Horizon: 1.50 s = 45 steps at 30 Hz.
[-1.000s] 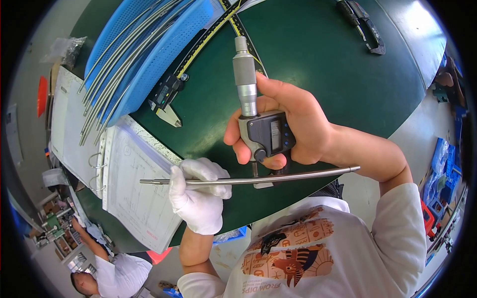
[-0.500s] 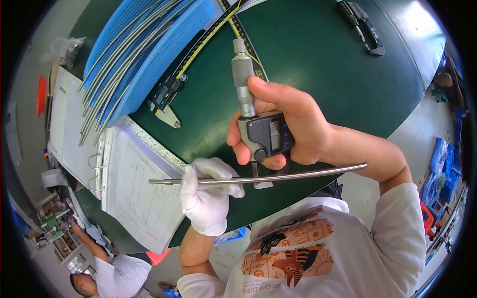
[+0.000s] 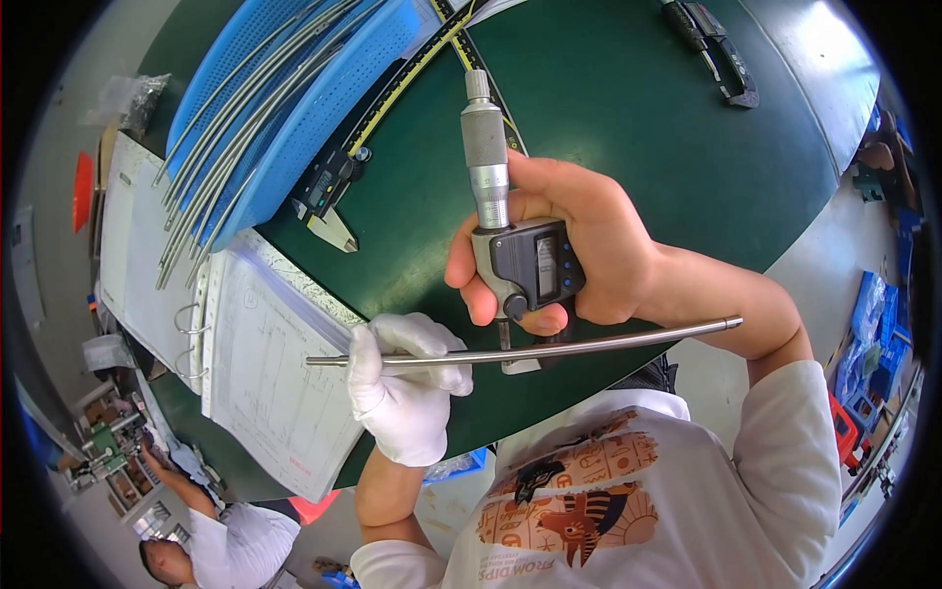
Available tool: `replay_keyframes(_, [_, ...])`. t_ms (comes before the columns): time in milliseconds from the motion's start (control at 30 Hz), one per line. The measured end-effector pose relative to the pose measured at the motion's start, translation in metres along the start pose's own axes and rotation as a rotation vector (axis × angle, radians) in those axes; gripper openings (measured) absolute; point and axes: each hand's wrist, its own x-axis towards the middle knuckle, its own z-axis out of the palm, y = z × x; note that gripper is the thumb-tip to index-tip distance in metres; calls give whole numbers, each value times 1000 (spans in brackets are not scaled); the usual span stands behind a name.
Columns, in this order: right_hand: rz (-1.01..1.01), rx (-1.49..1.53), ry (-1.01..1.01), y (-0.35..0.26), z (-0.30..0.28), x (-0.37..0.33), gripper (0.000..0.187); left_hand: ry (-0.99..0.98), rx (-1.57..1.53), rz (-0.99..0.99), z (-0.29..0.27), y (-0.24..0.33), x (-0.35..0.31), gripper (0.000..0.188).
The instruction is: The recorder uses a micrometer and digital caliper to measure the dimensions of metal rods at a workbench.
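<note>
My left hand [image 3: 407, 398], in a white glove, pinches a long, thin metal rod [image 3: 589, 346] near its left end. The rod lies nearly level, its stepped right end passing in front of my right forearm. My bare right hand [image 3: 603, 250] is closed around the frame of a digital micrometer [image 3: 515, 260], whose silver thimble points away from me. My right thumb rests beside the thimble. The rod crosses the micrometer's measuring gap at the near end; whether the faces touch the rod I cannot tell.
A blue perforated basket [image 3: 339, 108] with several long metal rods stands at far left. Beside it lies a digital caliper [image 3: 329, 201]. An open ring binder [image 3: 275, 363] with drawings sits at left. Another dark measuring tool [image 3: 721, 59] lies far right. A person [image 3: 235, 530] works at lower left.
The rod has shifted a little to the right through the micrometer's gap. My right thumb has slipped from the thimble's face to its side, and the micrometer has tilted slightly.
</note>
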Motion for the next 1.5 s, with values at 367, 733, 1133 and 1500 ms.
replay_keyframes(367, [-24, -105, 26, -3, 2, 0, 72, -25, 40, -62, 0, 1, 1, 52])
replay_keyframes(733, [-2, -13, 1, -2, 0, 0, 73, -44, 26, 21, -1, -2, 0, 50])
replay_keyframes(1133, [5, -80, 28, -4, 3, -1, 71, -56, 16, -56, 0, -3, -1, 51])
replay_keyframes(1500, [0, -63, 4, -3, 3, -1, 74, -43, -18, -49, -1, -2, 0, 52])
